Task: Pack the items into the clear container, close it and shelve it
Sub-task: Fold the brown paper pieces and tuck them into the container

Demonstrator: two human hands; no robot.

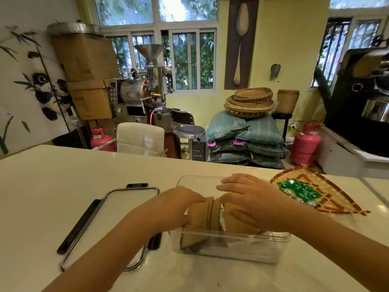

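Clear container (231, 247): flat brown kraft packets (202, 216) upright inside.

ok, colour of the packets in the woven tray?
Green with small white markings; the packets lie on the woven tray, seen in the head view.

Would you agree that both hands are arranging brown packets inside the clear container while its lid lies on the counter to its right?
Not quite: the head view shows the lid lying left of the clear container, not right. Both hands are on the brown packets inside it.

Brown packets (207, 213) upright – open clear container (231, 247)
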